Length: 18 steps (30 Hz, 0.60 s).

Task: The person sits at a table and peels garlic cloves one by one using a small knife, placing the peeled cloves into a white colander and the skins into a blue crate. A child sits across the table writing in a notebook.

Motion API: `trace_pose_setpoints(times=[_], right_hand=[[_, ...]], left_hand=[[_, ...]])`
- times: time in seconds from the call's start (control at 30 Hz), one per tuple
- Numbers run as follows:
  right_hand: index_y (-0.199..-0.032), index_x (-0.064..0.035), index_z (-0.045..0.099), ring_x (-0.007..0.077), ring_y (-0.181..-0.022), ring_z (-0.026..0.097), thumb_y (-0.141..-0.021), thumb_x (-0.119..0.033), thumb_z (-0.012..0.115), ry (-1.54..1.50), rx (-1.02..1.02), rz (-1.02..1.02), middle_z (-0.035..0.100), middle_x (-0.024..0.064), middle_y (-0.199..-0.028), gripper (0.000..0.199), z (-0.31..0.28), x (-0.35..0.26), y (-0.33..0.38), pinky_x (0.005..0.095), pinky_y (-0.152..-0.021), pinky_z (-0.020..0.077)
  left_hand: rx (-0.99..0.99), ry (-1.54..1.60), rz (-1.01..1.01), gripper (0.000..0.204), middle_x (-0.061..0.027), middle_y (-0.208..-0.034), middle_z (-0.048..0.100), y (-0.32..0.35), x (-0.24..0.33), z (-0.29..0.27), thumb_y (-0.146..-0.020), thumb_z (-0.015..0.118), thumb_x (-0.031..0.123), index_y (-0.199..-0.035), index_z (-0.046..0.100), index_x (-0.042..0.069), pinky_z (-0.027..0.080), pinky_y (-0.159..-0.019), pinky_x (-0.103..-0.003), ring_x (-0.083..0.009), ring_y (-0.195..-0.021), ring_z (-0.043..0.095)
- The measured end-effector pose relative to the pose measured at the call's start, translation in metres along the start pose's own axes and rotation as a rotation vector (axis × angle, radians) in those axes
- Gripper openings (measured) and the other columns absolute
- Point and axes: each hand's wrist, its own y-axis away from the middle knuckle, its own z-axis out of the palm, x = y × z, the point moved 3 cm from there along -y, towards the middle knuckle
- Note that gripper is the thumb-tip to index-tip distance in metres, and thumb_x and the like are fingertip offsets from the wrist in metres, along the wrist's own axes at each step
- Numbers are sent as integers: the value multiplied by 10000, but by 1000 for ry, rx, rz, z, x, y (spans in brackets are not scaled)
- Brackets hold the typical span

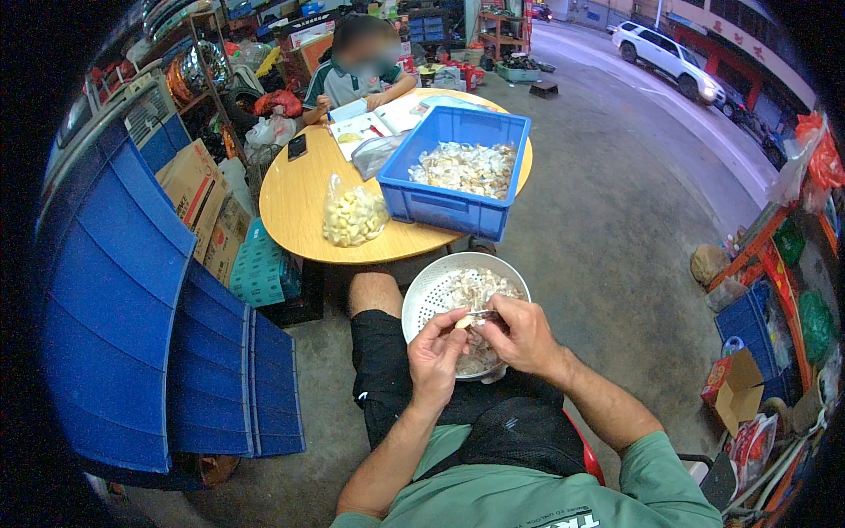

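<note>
Hands over colander, both pinched on one clove.

Left hand and right hand meet above the colander on the lap, fingers closed around a garlic clove. Beyond, a round table carries a blue crate at its right edge and a bag at its near edge; concrete floor.

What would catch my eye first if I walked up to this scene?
Probably the two hands at the centre: the left hand pinches a garlic clove while the right hand works at it with a small knife, over a white colander of peels on the lap. Beyond it, a bright blue crate of garlic skins and a clear bag of peeled cloves sit on a round wooden table.
</note>
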Motion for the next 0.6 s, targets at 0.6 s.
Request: trace_pose_setpoints(times=[0.6], right_hand=[[-931, 2, 548, 384, -762, 622, -821, -71, 656, 172, 33, -65, 592, 194, -804, 171, -10, 9, -6, 465, -672, 495]], left_hand=[[39, -257, 70, 283, -75, -1151, 616, -6, 1, -3, -939, 601, -60, -1221, 617, -37, 511, -868, -244, -118, -983, 598]])
